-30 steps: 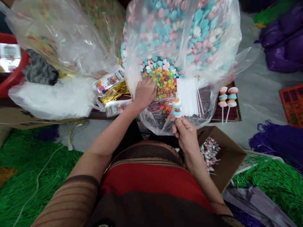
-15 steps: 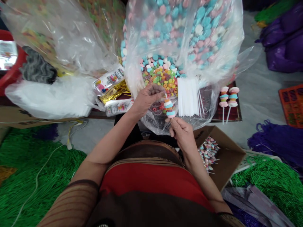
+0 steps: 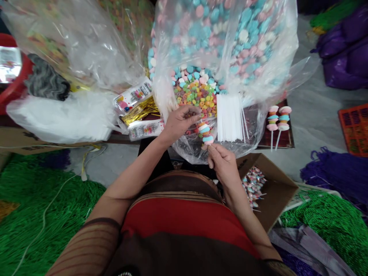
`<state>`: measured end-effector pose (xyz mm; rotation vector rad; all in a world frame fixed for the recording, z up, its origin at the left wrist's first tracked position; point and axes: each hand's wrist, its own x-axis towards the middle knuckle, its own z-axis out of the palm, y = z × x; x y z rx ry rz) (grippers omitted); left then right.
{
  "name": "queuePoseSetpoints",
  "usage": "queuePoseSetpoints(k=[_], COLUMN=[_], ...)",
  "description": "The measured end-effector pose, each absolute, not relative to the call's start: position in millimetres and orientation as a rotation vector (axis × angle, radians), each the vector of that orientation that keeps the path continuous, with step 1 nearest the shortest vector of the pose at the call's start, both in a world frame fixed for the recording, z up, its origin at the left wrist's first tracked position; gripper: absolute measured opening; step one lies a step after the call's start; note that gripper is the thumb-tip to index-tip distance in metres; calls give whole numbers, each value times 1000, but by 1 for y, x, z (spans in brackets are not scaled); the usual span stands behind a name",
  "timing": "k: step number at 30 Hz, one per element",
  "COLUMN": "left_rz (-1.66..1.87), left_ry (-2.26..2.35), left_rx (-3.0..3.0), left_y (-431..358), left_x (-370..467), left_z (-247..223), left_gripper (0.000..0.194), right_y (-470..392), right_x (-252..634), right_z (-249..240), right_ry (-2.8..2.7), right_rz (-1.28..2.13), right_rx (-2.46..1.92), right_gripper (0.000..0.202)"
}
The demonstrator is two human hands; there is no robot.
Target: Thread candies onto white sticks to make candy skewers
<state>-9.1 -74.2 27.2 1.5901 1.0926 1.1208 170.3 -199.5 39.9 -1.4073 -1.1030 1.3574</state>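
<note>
My right hand (image 3: 222, 159) pinches the lower end of a candy skewer (image 3: 205, 134), which tilts up and slightly left. White, blue, pink and orange pieces are stacked on it. At the skewer's top end, my left hand (image 3: 179, 122) has thumb and fingers curled together in a pinch; what lies between them is too small to make out. Just beyond the left fingers is a heap of coloured gummy rings (image 3: 201, 97). White sticks (image 3: 229, 117) lie in a bundle right of the skewer. Two finished-looking skewers (image 3: 278, 119) rest at the table's right end.
A large clear bag (image 3: 230, 50) of pink, blue and white candies stands behind the rings. Gold twist ties (image 3: 140, 111) and printed packets (image 3: 145, 129) lie left. A cardboard box (image 3: 276, 195) with wrapped skewers sits low at right. Green strands (image 3: 43, 207) cover the floor at left.
An orange piece now shows at the skewer's top, below my left fingertips. My left hand has shifted slightly; my right hand keeps its hold on the skewer.
</note>
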Motion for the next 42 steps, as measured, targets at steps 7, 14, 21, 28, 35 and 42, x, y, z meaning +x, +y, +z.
queuePoseSetpoints(k=[7,14,21,28,35,42], left_rz=[1074,1187,1086,1135,1143,1016], left_ry=[991,936,775,766,779,804], left_rx=[1771,1292,785,733,854,1035], left_y=[-81,-95,-102,-116,-125,-119], left_x=[-8,7,18,30,37,29], left_z=[36,36,57,61,51,52], left_gripper=[18,34,18,24,41,54], right_y=[-199,-196,-195,-194,-194,-188], right_x=[170,168,166,166,151,149], right_z=[40,32,32,33,46,42], right_ry=[-1076,-1016,-1014,-1160,-705,-644], right_rz=[1370,1394,1352,958,1703,1633], right_rx=[-1410,-1363,-1345,-1477,-1225,-1170], right_gripper=[34,42,39,29,48,50])
